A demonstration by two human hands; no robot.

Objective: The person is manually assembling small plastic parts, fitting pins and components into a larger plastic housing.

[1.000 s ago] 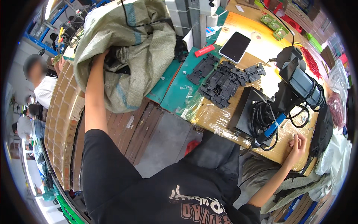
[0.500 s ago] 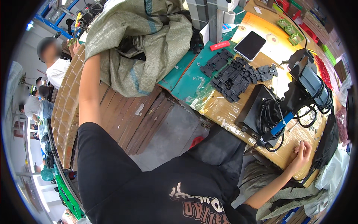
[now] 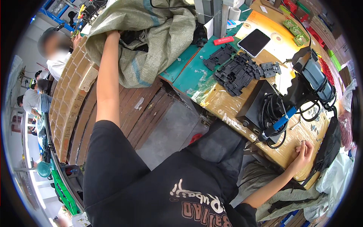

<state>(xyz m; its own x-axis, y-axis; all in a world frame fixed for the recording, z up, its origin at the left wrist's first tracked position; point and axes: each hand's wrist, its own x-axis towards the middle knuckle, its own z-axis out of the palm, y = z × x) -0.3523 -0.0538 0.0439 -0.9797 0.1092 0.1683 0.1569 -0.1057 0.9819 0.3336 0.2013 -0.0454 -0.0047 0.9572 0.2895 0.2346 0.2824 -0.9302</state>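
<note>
My left arm reaches into the mouth of a large green-grey woven sack [image 3: 162, 49]. Only the back of my left hand [image 3: 113, 34] shows at the opening; its fingers are hidden inside, among dark contents. My right hand [image 3: 302, 156] rests at the near right edge of the workbench, loosely curled with fingers partly apart, and nothing visible in it. Left of that hand, a blue-handled soldering iron [image 3: 280, 123] leans by a black box [image 3: 253, 106] with coiled black cable. Black molded plastic chassis parts [image 3: 238, 73] lie in a group farther back on the bench.
A phone [image 3: 254, 42] and a red bar-shaped object [image 3: 224, 40] lie behind the black parts. Green plastic frames [image 3: 295, 32] stand at the far right. Stacked cardboard [image 3: 72, 117] borders the left side. Other people [image 3: 56, 45] work at the far left.
My left arm has swung rightward, and the back of its hand now shows at the sack's opening instead of being buried. My right hand has stayed nearly in place, its fingers shifting slightly.
</note>
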